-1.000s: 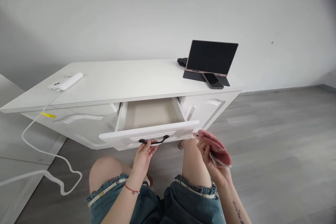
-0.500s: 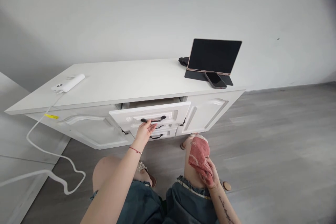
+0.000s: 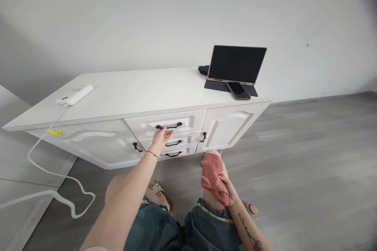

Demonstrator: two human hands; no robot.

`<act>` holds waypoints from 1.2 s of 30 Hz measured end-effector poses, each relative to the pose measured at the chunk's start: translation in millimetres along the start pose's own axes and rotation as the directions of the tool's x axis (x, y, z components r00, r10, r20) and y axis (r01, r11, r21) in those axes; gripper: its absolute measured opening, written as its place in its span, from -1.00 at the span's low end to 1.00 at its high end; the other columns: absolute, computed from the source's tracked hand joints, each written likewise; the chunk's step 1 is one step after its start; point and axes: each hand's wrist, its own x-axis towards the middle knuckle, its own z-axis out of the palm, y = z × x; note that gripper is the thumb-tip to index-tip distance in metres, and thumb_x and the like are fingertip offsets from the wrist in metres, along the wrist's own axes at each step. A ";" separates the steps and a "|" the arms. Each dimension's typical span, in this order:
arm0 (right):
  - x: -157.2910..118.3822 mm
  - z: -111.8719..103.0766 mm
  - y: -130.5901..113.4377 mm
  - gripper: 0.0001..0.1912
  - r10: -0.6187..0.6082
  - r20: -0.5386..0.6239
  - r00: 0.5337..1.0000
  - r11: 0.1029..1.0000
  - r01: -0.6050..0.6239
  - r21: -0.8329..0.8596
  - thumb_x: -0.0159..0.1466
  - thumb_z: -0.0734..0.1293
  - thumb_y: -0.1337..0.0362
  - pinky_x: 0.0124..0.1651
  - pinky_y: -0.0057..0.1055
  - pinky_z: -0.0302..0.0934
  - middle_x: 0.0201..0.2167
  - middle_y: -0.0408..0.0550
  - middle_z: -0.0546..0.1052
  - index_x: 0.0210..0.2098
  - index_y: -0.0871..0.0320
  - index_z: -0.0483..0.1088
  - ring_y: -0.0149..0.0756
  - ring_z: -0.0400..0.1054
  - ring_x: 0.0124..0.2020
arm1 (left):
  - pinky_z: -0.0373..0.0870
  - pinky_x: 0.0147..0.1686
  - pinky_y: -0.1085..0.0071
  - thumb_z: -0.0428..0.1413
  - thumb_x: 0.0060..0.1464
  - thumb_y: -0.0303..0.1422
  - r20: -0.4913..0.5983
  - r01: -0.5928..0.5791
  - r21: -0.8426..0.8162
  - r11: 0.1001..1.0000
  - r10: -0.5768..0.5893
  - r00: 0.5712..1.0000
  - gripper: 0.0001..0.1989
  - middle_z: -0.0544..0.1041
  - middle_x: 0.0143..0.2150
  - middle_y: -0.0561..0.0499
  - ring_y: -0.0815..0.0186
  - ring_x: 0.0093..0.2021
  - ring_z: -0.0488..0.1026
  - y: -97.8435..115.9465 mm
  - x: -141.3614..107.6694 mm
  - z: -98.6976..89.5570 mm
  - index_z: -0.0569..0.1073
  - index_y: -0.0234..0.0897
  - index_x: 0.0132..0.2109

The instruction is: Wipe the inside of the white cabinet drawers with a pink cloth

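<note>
"Checking my feed: what changed?"

"The top drawer (image 3: 166, 119) stood pulled out a second ago; now it sits flush, so I judge the closing done. The left hand (image 3: 160, 140) has fingers at its black handle (image 3: 174, 126); I can't tell whether they grip."

"And the right hand (image 3: 231, 192)?"

"Clenched around one pink cloth (image 3: 212, 174), in front of the right leg (image 3: 211, 199)."

"Counts?"

"I see three drawers, two doors (image 3: 231, 127), five handles, one tablet (image 3: 237, 64), one phone (image 3: 238, 91)."
</note>
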 end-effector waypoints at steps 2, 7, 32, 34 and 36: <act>0.6 2.7 2.1 -0.77 0.050 0.002 0.999 0.999 -0.050 0.000 -0.02 0.43 0.28 -0.03 -0.24 0.34 -0.37 -0.03 0.62 -0.32 0.12 0.51 -0.10 0.51 -0.21 | 0.50 -0.25 0.41 0.08 0.17 -0.50 -0.011 -0.003 0.002 1.000 0.003 1.000 -0.81 0.45 -0.55 0.05 0.33 -0.43 0.56 -0.4 1.5 2.1 0.30 -0.28 -0.41; 3.5 14.8 11.4 -0.62 0.096 0.023 0.995 0.995 -0.095 -0.035 -0.08 0.46 0.27 0.06 -0.20 0.25 -0.20 0.09 0.59 -0.23 0.18 0.47 -0.04 0.43 -0.03 | 0.46 -0.14 0.37 0.09 0.18 -0.41 0.008 -0.008 -0.017 1.000 0.008 1.000 -0.83 0.50 -0.45 -0.01 0.34 -0.34 0.56 -5.9 -1.5 1.2 0.31 -0.26 -0.38; 17.0 42.9 33.4 -0.67 0.115 0.121 0.986 0.989 -0.103 -0.102 0.00 0.42 0.29 -0.01 -0.30 0.33 -0.27 -0.03 0.61 -0.20 0.17 0.48 -0.15 0.49 -0.11 | 0.34 -0.26 0.39 0.22 -0.02 -0.46 -0.169 0.314 0.252 0.915 -0.278 0.946 -0.91 0.55 -0.43 -0.03 0.33 -0.43 0.51 -115.8 -81.2 -156.9 0.45 -0.28 -0.42; 15.3 44.5 35.1 -0.63 0.095 0.129 0.987 0.994 -0.087 -0.071 -0.01 0.43 0.28 0.03 -0.29 0.31 -0.20 0.00 0.61 -0.18 0.18 0.47 -0.16 0.47 -0.06 | 0.35 -0.25 0.40 0.22 -0.03 -0.48 -0.166 0.294 0.257 0.921 -0.258 0.952 -0.92 0.55 -0.43 -0.03 0.33 -0.43 0.51 -111.6 -86.6 -152.8 0.45 -0.28 -0.42; 14.0 47.1 37.6 -0.60 0.061 0.132 0.989 0.998 -0.056 -0.042 -0.02 0.44 0.29 0.06 -0.27 0.29 -0.16 0.01 0.60 -0.15 0.18 0.47 -0.16 0.45 -0.02 | 0.36 -0.22 0.41 0.23 -0.05 -0.48 -0.141 0.271 0.255 0.928 -0.242 0.960 -0.92 0.56 -0.41 -0.03 0.33 -0.40 0.52 -109.3 -92.2 -149.6 0.47 -0.28 -0.41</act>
